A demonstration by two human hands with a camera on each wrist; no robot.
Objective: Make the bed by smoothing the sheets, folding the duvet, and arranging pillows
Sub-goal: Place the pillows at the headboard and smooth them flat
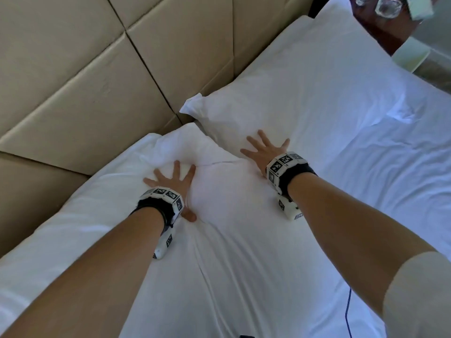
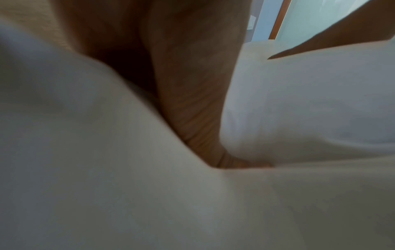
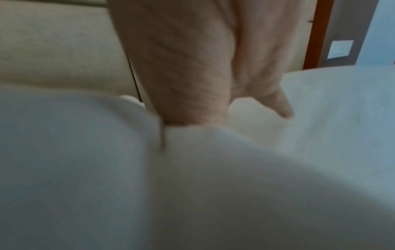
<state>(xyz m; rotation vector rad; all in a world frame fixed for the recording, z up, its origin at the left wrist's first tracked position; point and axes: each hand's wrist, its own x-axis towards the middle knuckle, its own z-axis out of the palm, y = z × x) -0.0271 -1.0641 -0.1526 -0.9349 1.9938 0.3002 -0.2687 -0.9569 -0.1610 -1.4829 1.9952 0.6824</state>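
Fingers of both hands lie spread flat: left hand [image 1: 170, 181] presses the near pillow [image 1: 219, 240], right hand [image 1: 264, 152] the far pillow [image 1: 305, 93], whose long axis follows the headboard [image 1: 85, 81].

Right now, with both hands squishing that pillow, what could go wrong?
The left hand and right hand press flat on the near pillow. Pushing hard might leave dents and deepen its creases. It could also shove the near pillow further against the far pillow, knocking that one crooked along the headboard.
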